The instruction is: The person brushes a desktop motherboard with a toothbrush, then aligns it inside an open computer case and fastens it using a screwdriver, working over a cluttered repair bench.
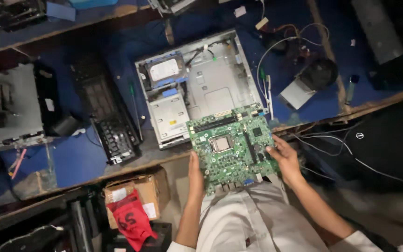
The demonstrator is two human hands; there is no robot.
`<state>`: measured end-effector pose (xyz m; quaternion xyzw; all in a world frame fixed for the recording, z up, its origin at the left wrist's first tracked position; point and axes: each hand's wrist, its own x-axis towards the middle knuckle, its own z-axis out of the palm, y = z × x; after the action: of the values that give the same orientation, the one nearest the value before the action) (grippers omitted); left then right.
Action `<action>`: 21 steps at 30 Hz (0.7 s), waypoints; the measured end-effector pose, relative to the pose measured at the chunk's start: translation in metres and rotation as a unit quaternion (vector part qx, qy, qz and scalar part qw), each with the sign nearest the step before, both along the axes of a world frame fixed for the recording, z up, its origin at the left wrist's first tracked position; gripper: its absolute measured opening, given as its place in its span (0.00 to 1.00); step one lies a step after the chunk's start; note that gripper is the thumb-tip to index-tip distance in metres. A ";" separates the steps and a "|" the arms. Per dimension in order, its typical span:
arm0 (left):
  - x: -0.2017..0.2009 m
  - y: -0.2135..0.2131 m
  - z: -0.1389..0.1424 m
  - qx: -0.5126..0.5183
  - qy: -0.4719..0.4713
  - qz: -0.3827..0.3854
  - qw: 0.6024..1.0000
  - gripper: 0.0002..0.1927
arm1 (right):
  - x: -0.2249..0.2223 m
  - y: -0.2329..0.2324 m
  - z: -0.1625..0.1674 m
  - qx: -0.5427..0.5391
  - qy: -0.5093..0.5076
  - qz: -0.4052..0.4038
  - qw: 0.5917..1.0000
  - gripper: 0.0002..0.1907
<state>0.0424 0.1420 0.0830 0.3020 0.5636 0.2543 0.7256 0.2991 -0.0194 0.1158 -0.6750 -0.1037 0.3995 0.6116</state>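
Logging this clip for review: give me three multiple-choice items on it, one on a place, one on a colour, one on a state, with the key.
1. Where is the motherboard?
A. Held just in front of the open case
B. In the cardboard box
C. On the floor

2. What colour is the motherboard?
A. Blue
B. Green
C. Red

3. How is the motherboard held?
A. By one hand only
B. Lying free, untouched
C. By both hands, one at each side edge

Key:
1 A, the board is up in the hands at the near edge of the case, overlapping it.
2 B, its surface is plainly green.
3 C, the left hand is at its left edge and the right hand grips its right edge.
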 end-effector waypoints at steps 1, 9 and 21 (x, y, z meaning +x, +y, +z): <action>0.001 0.012 0.000 0.033 0.013 -0.026 0.999 0.41 | -0.002 0.007 0.001 0.002 -0.006 -0.011 1.000 0.28; 0.001 0.064 0.055 0.100 -0.110 -0.141 0.979 0.44 | -0.017 0.039 0.025 0.010 -0.051 -0.079 0.996 0.28; 0.035 0.083 0.026 0.096 -0.060 -0.007 0.994 0.35 | 0.022 0.073 0.014 0.034 -0.162 0.037 0.986 0.33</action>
<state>0.0773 0.2247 0.1090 0.3580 0.4897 0.3195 0.7279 0.3215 0.0536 0.1298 -0.7054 -0.2400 0.3038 0.5938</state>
